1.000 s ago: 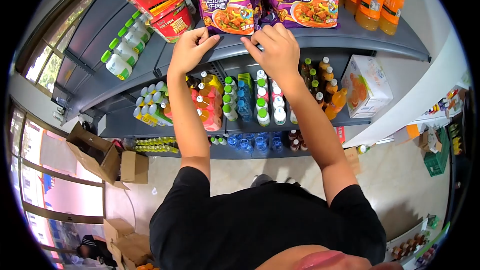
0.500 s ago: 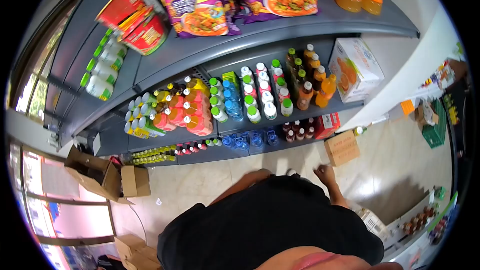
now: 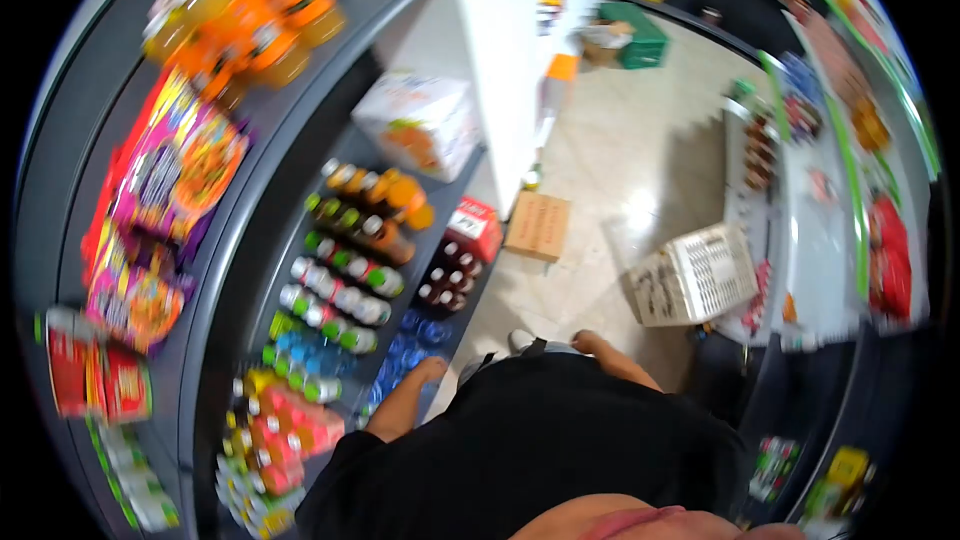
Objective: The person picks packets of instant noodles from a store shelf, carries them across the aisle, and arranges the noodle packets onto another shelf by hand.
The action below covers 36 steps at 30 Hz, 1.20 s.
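Observation:
Low at my left side, my left hand (image 3: 430, 370) hangs near blue bottles (image 3: 405, 350) on the lowest shelf; its fingers are too small and blurred to read. My right hand (image 3: 587, 342) is beside my body over the floor, its fingers likewise unclear. Nothing can be made out in either hand. Purple noodle packets (image 3: 200, 170), orange drink bottles (image 3: 250, 20) and red noodle tubs (image 3: 100, 378) stand on the upper left shelf, away from both hands.
A white carton (image 3: 420, 125) and rows of bottles fill the middle shelf. On the floor are a brown box (image 3: 538, 226), a pale plastic crate (image 3: 700, 278) and a green crate (image 3: 645, 37). More shelving stands at the right.
Both hands have left the noodle packets on the upper shelf and dropped to my sides. The view has turned right, so the shelves now lie at the left and the pale crate shows fully.

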### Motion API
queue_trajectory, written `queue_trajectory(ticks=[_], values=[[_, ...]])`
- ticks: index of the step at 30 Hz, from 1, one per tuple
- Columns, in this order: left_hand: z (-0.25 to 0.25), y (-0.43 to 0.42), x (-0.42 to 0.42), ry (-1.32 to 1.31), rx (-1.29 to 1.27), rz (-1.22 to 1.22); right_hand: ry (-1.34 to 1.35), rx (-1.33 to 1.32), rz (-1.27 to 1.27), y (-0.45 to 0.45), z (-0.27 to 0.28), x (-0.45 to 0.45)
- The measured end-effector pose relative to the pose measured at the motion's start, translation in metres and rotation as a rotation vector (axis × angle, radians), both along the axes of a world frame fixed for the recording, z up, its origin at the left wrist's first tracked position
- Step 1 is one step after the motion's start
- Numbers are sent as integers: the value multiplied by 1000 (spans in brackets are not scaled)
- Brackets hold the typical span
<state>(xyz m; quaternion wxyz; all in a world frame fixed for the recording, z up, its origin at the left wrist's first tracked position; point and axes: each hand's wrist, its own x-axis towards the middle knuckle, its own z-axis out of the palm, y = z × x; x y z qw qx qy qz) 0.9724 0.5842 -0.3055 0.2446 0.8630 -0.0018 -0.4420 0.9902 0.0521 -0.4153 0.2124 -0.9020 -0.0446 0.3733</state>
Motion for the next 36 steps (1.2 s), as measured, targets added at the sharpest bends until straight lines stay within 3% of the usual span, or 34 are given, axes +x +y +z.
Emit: queue_trajectory(ticks=[2,4,7,8,11,15,17,19,20,21,22,23,24,27,30,33,35,36], values=[[-12,1,33,-17,6,32,4,210,-232,40,44,-19],[-16,-18,74,-64,-82,76,-131,116,-484,49,94,-40],[-2,-60,95,-59,-339,198,-175,179,-893,34,92,-99],[-7,-70,100,-141,-414,54,-188,179,-1009,32,97,-118],[-7,-102,92,-53,-515,-84,-271,43,-1153,40,95,-200],[-42,-116,51,117,-496,-246,-106,-70,-1190,87,92,-330],[-51,-108,17,249,-365,-247,15,-145,-1240,129,88,-399],[-17,-105,14,592,-205,-770,192,-188,-1187,172,74,-460],[-9,-104,-1,491,-176,-771,423,-66,-1147,183,54,-485],[-6,-104,-12,467,-173,-793,517,22,-1317,205,115,-484],[-1,-107,-21,448,-182,-826,218,-157,-789,226,73,-525],[1,-108,-28,419,-211,-863,381,-74,-1359,249,126,-514],[-1,-107,-28,335,-283,-918,407,-48,-1469,268,132,-523],[-1,-104,-32,95,-512,-1071,394,-29,-1442,286,138,-524],[-21,-102,-5,485,-125,-676,359,-30,-1453,283,144,-521],[4,-150,42,321,13,-805,352,-49,-1412,263,145,-519],[0,-175,52,253,-16,-682,390,207,-1576,233,99,-520],[5,-186,54,219,-35,-612,235,148,-1690,226,102,-516]])
